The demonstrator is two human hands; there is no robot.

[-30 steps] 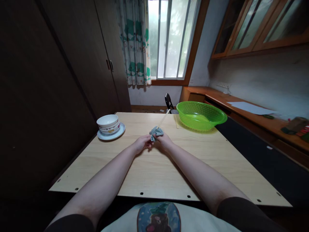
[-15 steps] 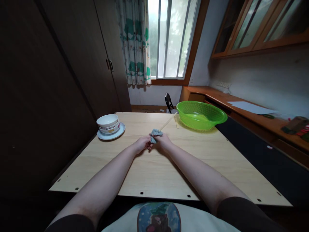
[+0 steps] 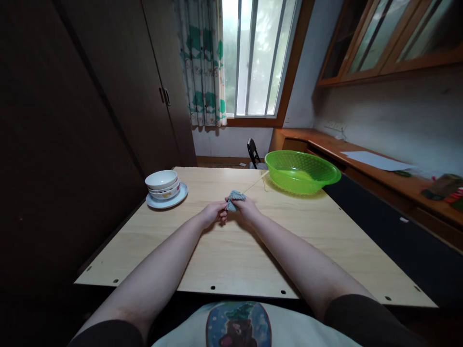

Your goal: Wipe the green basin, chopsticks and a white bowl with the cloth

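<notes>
Over the middle of the table, a grey-blue cloth (image 3: pixel 236 196) is wrapped around a thin pale chopstick (image 3: pixel 255 182), which slants up to the right toward the basin. My right hand (image 3: pixel 247 208) is closed around the cloth and the chopstick inside it. Close against the cloth's left side, my left hand (image 3: pixel 214 213) has its fingers pinched at the chopstick's near end, which is mostly hidden by fingers and cloth. Another chopstick (image 3: pixel 265 183) lies on the table beside the basin.
A green plastic basin (image 3: pixel 302 173) stands at the table's far right. Several stacked bowls (image 3: pixel 162 185) sit on a plate (image 3: pixel 184 193) at the left. The pale wooden table (image 3: pixel 249 260) has a dark chair (image 3: pixel 253 150) behind it and a brown desk (image 3: pixel 311 136) to the right.
The cloth and my right hand have shifted slightly up and to the right. The chopstick's far tip now reaches nearer the basin and the stick slants more flatly.
</notes>
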